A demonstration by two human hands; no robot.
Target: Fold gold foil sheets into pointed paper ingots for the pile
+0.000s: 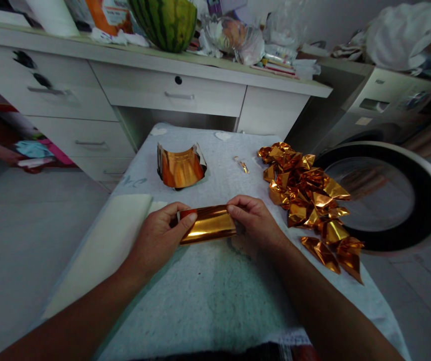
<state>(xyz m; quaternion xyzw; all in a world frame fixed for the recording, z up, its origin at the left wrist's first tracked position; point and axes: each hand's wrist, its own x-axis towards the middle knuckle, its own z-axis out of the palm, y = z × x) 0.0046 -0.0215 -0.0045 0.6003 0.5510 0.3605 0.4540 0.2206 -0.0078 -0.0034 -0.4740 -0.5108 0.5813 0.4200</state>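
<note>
The gold sheet [212,226] is bent over and held up above the middle of the table [200,311], with the left hand [158,231] pinching one end and the right hand [256,220] pinching the other. The step in hand looks like folding or rolling it, and the next move seems to call for both thumbs to press evenly so it does not slip. There is one sheet held, one curved gold stack [182,170] near the far left corner, one tiny gold scrap [244,167] toward the far edge, and many folded gold pieces [322,200] by the right edge, too jumbled to count.
</note>
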